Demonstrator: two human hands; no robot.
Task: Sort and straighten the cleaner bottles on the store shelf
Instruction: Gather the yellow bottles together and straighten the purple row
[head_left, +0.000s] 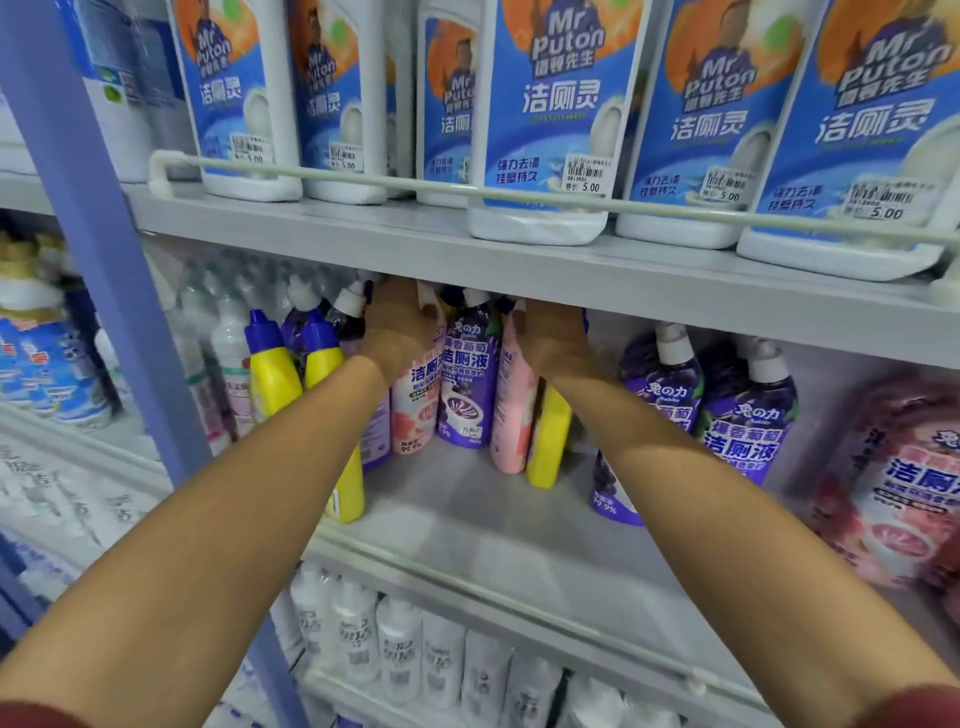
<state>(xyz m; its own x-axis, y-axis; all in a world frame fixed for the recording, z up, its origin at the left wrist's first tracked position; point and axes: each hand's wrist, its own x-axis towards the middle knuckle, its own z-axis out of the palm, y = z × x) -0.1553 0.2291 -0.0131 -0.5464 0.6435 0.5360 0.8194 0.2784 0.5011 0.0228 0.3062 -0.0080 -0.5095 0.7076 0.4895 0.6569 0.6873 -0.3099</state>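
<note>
Glossy pink bottle (415, 400) and yellow bottle (548, 436) necks, hands' finger grip hidden.

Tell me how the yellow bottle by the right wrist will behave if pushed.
The yellow bottle looks tall and narrow, so it probably tips easily. Its plastic seems smooth, likely slippery. The pink bottle beside it may catch it.
</note>
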